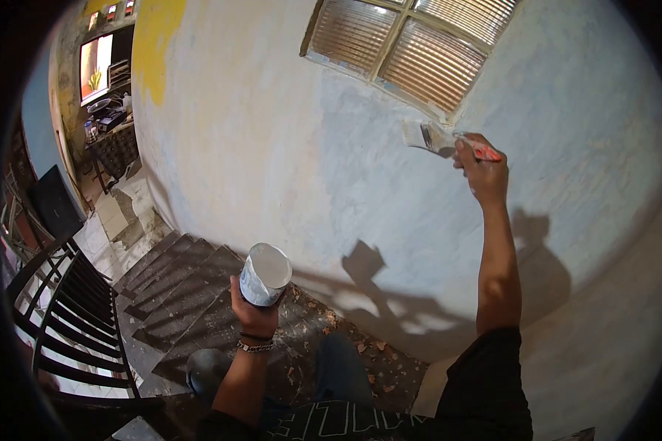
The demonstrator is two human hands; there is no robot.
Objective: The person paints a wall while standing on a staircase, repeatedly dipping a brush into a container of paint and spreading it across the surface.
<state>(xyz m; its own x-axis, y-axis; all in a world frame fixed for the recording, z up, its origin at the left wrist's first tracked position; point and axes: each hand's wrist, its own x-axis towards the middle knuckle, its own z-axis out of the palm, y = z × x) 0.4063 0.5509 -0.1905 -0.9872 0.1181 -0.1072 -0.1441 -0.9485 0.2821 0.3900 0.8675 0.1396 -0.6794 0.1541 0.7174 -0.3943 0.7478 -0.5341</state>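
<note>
My right hand [482, 167] is closed round the red handle of a paintbrush [439, 140]. The brush points left, its pale bristles at the wall [272, 132] just below the lower corner of the window [419, 55]. Lower down, my left hand [256, 314] holds a paint container [265, 274] from beneath and the side, with its open top facing up toward me. Pale paint shows inside it and smears its outside. Bluish-white paint covers the wall around the brush, while the part further left is cream.
Dark steps [191, 287] descend to the left below me, beside a black railing [77, 331]. Dry flakes [381, 345] litter the floor near the wall's base. A cluttered table [114, 143] stands in the far left background. Yellow paint [157, 51] marks the upper left wall.
</note>
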